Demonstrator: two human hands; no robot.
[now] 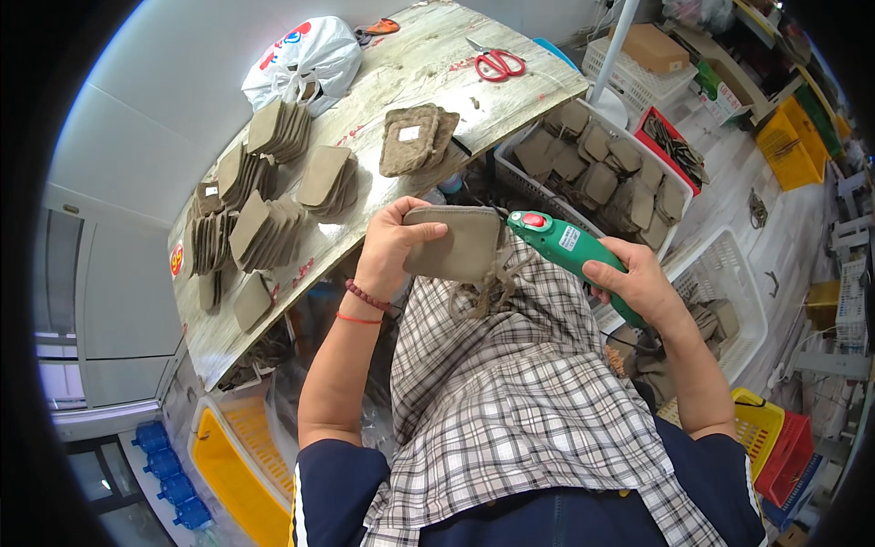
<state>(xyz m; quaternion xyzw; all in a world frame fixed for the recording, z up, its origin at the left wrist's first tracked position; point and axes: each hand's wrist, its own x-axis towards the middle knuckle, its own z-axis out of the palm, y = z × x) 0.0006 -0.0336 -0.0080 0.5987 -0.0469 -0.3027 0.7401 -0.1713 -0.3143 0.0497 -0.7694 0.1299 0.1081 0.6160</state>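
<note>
My left hand (404, 242) grips a flat brown fabric piece (453, 246) with rounded corners, thumb on top, above my lap. Loose brown strips (492, 294) hang from its right side over my checked apron (510, 410). In my right hand (638, 284) is a green electric cutter (567, 244) with a red switch. Its narrow front end is at the upper right corner of the piece; the blade is too small to make out. On the table (383, 82) beyond, a stack of brown pieces (410, 141) carries a white label.
Several stacks of brown pieces (264, 232) line the table's left side. Red-handled scissors (499, 65) and a white plastic bag (305, 64) lie farther back. White baskets of pieces (670, 239) stand at right. A yellow crate (239, 474) is at lower left.
</note>
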